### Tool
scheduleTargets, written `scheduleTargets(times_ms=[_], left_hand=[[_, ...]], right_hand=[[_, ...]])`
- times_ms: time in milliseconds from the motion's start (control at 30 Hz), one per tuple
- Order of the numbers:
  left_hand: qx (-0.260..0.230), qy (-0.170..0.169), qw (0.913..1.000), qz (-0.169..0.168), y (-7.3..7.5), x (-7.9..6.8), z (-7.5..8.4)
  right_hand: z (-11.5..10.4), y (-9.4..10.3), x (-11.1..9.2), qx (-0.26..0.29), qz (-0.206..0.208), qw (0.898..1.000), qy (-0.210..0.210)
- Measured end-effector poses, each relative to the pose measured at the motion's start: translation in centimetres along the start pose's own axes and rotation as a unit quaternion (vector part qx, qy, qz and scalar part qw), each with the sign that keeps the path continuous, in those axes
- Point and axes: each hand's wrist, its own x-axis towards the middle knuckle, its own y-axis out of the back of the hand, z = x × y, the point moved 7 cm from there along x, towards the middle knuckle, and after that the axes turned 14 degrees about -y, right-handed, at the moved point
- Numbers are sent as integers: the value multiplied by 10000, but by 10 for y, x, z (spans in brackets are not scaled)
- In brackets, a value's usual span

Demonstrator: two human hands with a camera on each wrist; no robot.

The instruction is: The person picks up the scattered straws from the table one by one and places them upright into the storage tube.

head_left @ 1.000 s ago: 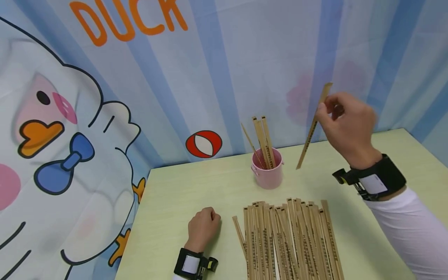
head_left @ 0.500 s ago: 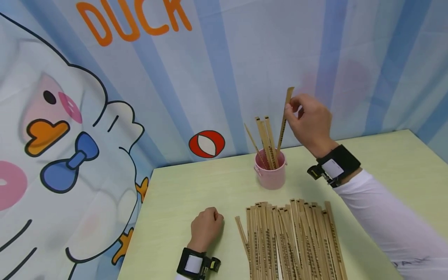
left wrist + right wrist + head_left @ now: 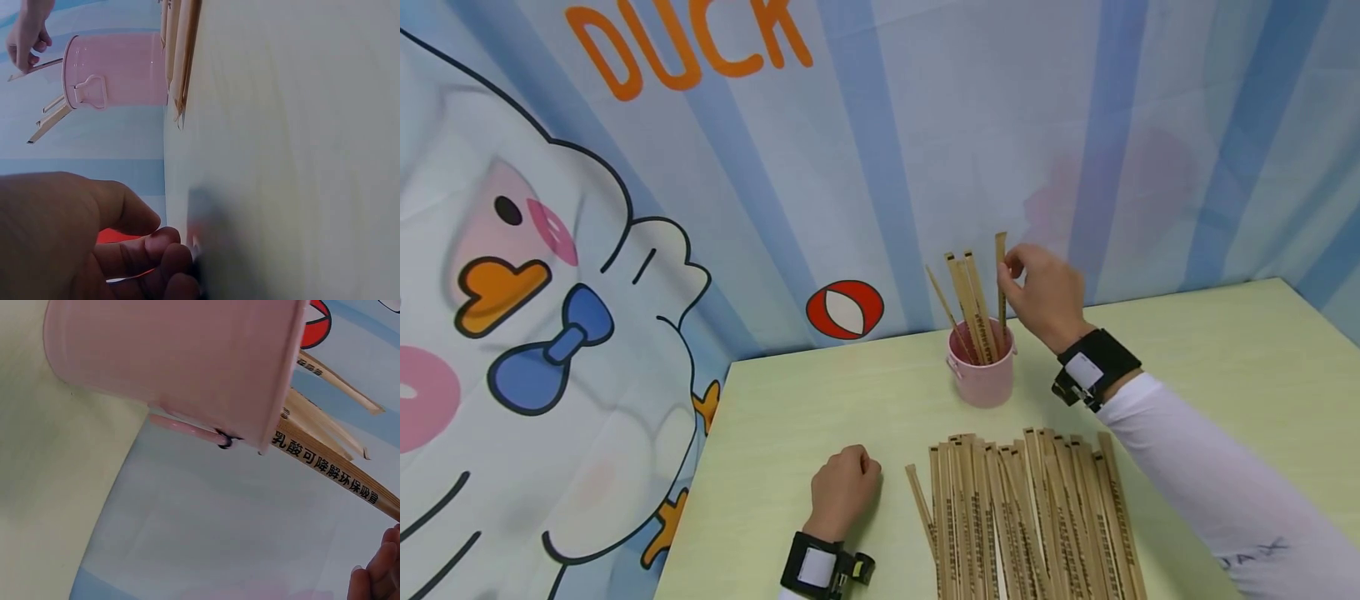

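My right hand [image 3: 1045, 292] pinches a paper-wrapped straw [image 3: 1001, 243] near its top, at the right side of a small pink bucket [image 3: 983, 387]. The straw's lower end is inside the bucket, behind the rim. Printed characters run along the wrapper [image 3: 334, 472] in the right wrist view. Several other wrapped straws [image 3: 964, 292] lean in the bucket, mostly toward the left. On the table, my left hand [image 3: 844, 492] rests with loosely curled fingers and nothing in them, left of a row of wrapped straws [image 3: 1030, 517].
The pale yellow table [image 3: 790, 417] ends at the back against a blue striped backdrop [image 3: 880, 167] with a printed duck [image 3: 617, 433]. Between my left hand and the row, one wrapped straw [image 3: 917, 496] lies askew. A wire-like handle [image 3: 187, 428] hangs on the bucket's side.
My right hand has carried the wrapped straw left to the bucket and then lowered it, so its bottom end is now inside. My left hand has stayed in place.
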Motion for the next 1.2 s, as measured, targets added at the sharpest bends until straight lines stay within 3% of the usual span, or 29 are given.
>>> scheduleTargets(times_ms=[233, 533, 900, 1200], left_hand=[[12, 46, 10000, -11, 0, 0, -1], [30, 70, 10000, -7, 0, 1, 0], [68, 77, 9999, 4, -1, 0, -1], [54, 62, 10000, 26, 0, 0, 0]], right_hand=[[12, -19, -3, -223, -384, 9986, -288], [16, -29, -4, -321, -600, 9969, -385], [16, -29, -3, -350, -664, 9962, -443], [23, -18, -7, -186, -853, 9945, -570]])
